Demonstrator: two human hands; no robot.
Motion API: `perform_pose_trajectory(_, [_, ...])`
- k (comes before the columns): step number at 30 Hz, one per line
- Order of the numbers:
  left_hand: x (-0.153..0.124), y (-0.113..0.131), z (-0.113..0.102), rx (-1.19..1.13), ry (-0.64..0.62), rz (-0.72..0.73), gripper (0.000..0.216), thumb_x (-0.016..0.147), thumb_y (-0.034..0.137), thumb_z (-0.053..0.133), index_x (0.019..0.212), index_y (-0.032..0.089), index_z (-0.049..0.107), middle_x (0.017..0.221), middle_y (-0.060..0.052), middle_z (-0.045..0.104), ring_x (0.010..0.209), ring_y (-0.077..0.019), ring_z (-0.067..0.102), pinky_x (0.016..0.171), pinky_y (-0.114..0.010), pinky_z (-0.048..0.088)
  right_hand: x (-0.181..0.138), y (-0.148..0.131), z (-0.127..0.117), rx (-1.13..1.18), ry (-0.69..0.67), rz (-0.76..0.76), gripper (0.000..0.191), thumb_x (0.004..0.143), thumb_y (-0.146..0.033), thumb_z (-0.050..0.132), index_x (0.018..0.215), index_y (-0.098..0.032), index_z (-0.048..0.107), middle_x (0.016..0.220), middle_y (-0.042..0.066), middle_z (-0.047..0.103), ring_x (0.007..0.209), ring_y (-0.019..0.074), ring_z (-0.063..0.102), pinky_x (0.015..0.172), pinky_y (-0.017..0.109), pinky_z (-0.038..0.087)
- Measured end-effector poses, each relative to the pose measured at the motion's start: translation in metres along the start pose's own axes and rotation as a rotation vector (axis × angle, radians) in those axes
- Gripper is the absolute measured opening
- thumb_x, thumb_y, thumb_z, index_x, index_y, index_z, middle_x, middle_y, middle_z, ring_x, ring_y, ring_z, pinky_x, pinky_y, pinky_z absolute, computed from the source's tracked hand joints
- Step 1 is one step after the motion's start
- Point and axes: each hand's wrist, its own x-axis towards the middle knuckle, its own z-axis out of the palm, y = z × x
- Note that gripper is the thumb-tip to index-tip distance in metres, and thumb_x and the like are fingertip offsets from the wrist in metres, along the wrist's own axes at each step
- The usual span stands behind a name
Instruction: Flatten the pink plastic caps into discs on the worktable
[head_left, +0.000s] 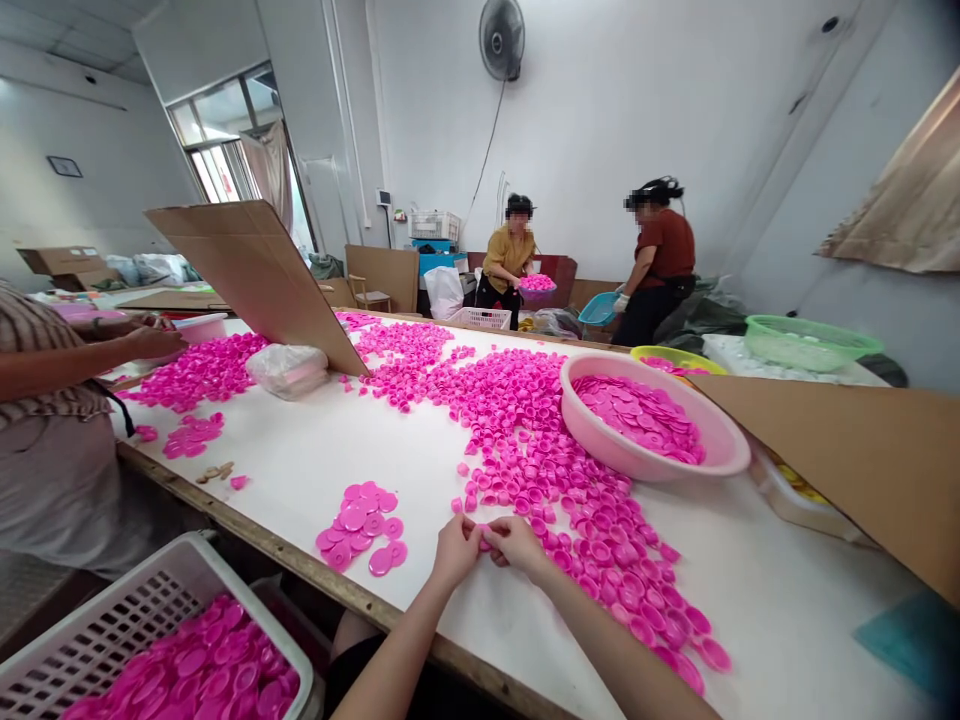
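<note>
My left hand and my right hand meet over the white tabletop, fingertips pinched together. Between them they grip a small pink plastic piece, mostly hidden by the fingers. A wide spread of small pink plastic cups lies just beyond and to the right of my right hand. Left of my left hand is a little pile of flat pink discs. More discs fill a pale pink basin at the right.
A white basket of pink pieces stands below the table edge, lower left. A cardboard sheet leans upright on the table beside a clear plastic bag. Another cardboard piece juts in at right. A person works at left; two others stand behind.
</note>
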Motion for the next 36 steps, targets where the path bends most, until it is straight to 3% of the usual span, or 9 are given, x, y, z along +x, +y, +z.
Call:
perform_pose_trajectory(3, [0.009, 0.001, -0.006, 0.069, -0.090, -0.045, 0.010, 0.072, 0.026, 0.048, 0.074, 0.017, 0.050, 0.061, 0.001, 0.061, 0.053, -0.0094, 0.055, 0.051, -0.019, 0.039, 0.005, -0.010, -0.009, 0.040, -0.121, 0.131, 0.014, 0.069, -0.025, 0.060, 0.067, -0.011, 0.058, 0.057, 0.002, 0.060, 0.047, 0.0077, 0.055, 0.046, 0.018, 0.045])
perform_pose_trajectory(7, [0.027, 0.015, -0.015, 0.177, -0.183, -0.074, 0.010, 0.066, 0.024, 0.056, 0.069, 0.016, 0.052, 0.058, 0.001, 0.060, 0.052, -0.0107, 0.054, 0.049, -0.019, 0.037, 0.016, -0.029, -0.017, -0.167, -0.183, 0.236, 0.006, 0.066, -0.018, 0.062, 0.065, -0.013, 0.058, 0.051, 0.003, 0.060, 0.051, 0.0129, 0.060, 0.048, 0.021, 0.049])
perform_pose_trajectory(10, [0.037, 0.033, -0.013, 0.263, -0.099, -0.015, 0.014, 0.073, 0.029, 0.048, 0.075, 0.015, 0.053, 0.074, -0.003, 0.061, 0.067, -0.0131, 0.054, 0.059, -0.022, 0.038, 0.025, -0.036, -0.018, -0.321, -0.218, 0.274, 0.005, 0.061, -0.011, 0.062, 0.062, -0.014, 0.058, 0.046, 0.002, 0.060, 0.050, 0.0159, 0.061, 0.048, 0.024, 0.051])
perform_pose_trajectory(13, [0.039, 0.045, -0.002, 0.357, 0.047, 0.052, 0.023, 0.081, 0.025, 0.033, 0.092, 0.015, 0.050, 0.095, -0.008, 0.054, 0.087, -0.0173, 0.049, 0.074, -0.028, 0.035, 0.030, -0.035, -0.019, -0.334, -0.241, 0.248, 0.009, 0.057, -0.008, 0.062, 0.056, -0.015, 0.057, 0.045, 0.002, 0.060, 0.048, 0.0166, 0.061, 0.046, 0.024, 0.050])
perform_pose_trajectory(17, [0.037, 0.041, 0.013, 0.627, 0.218, 0.108, 0.022, 0.078, 0.020, 0.038, 0.097, 0.018, 0.048, 0.103, -0.009, 0.045, 0.096, -0.0214, 0.041, 0.077, -0.032, 0.030, 0.037, -0.030, -0.023, -0.281, -0.285, 0.270, 0.010, 0.054, -0.007, 0.062, 0.055, -0.015, 0.056, 0.046, 0.001, 0.061, 0.046, 0.0156, 0.060, 0.043, 0.022, 0.048])
perform_pose_trajectory(22, [0.041, 0.030, 0.017, 0.706, 0.196, 0.107, 0.032, 0.070, 0.016, 0.047, 0.102, 0.022, 0.046, 0.104, -0.007, 0.041, 0.094, -0.0202, 0.038, 0.076, -0.030, 0.028, 0.047, -0.025, -0.027, -0.272, -0.354, 0.297, 0.011, 0.054, -0.010, 0.065, 0.056, -0.015, 0.055, 0.044, 0.000, 0.060, 0.047, 0.0153, 0.061, 0.043, 0.020, 0.047])
perform_pose_trajectory(28, [0.042, 0.024, 0.021, 0.585, 0.320, 0.150, 0.027, 0.079, 0.022, 0.038, 0.104, 0.024, 0.047, 0.103, -0.006, 0.042, 0.094, -0.0186, 0.037, 0.077, -0.029, 0.027, 0.052, -0.006, -0.027, -0.096, -0.359, 0.224, 0.018, 0.055, -0.014, 0.066, 0.062, -0.017, 0.049, 0.041, -0.002, 0.057, 0.046, 0.0158, 0.061, 0.045, 0.023, 0.049])
perform_pose_trajectory(33, [0.037, 0.032, 0.015, 0.581, 0.366, 0.195, 0.027, 0.082, 0.022, 0.034, 0.105, 0.024, 0.049, 0.100, -0.005, 0.047, 0.092, -0.0180, 0.040, 0.077, -0.029, 0.028, 0.045, -0.009, -0.029, -0.063, -0.354, 0.196, 0.017, 0.056, -0.014, 0.065, 0.061, -0.016, 0.048, 0.042, -0.003, 0.057, 0.047, 0.0146, 0.060, 0.048, 0.023, 0.049])
perform_pose_trajectory(36, [0.032, 0.042, 0.008, 0.566, 0.317, 0.229, 0.025, 0.083, 0.027, 0.034, 0.101, 0.022, 0.051, 0.096, -0.005, 0.052, 0.092, -0.0181, 0.043, 0.079, -0.030, 0.028, 0.035, -0.017, -0.029, -0.096, -0.322, 0.129, 0.012, 0.061, -0.011, 0.060, 0.059, -0.016, 0.049, 0.043, -0.003, 0.056, 0.047, 0.0131, 0.060, 0.051, 0.024, 0.050])
